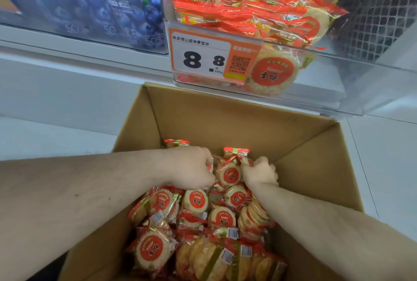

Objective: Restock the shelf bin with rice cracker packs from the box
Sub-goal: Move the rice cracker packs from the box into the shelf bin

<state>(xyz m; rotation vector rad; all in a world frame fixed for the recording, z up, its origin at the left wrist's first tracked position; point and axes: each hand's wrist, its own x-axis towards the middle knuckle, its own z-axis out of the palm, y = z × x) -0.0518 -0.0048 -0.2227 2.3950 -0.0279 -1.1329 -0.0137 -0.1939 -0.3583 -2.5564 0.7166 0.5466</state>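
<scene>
1. Box [225, 122]: matt brown cardboard, smooth inner walls around the fingers [208, 169].
2. Rice cracker packs [229, 175]: glossy, crinkly clear plastic film between the fingers.
3. Shelf bin [327, 71] above: clear, shiny hard plastic.
4. Price tag [203, 59]: smooth printed paper.

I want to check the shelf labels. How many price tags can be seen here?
1. The price tag hangs on the front of the clear shelf bin, above the cardboard box. Others may be out of view.

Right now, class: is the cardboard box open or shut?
Open. The box shows its inner walls, and cracker packs lie exposed inside.
</scene>
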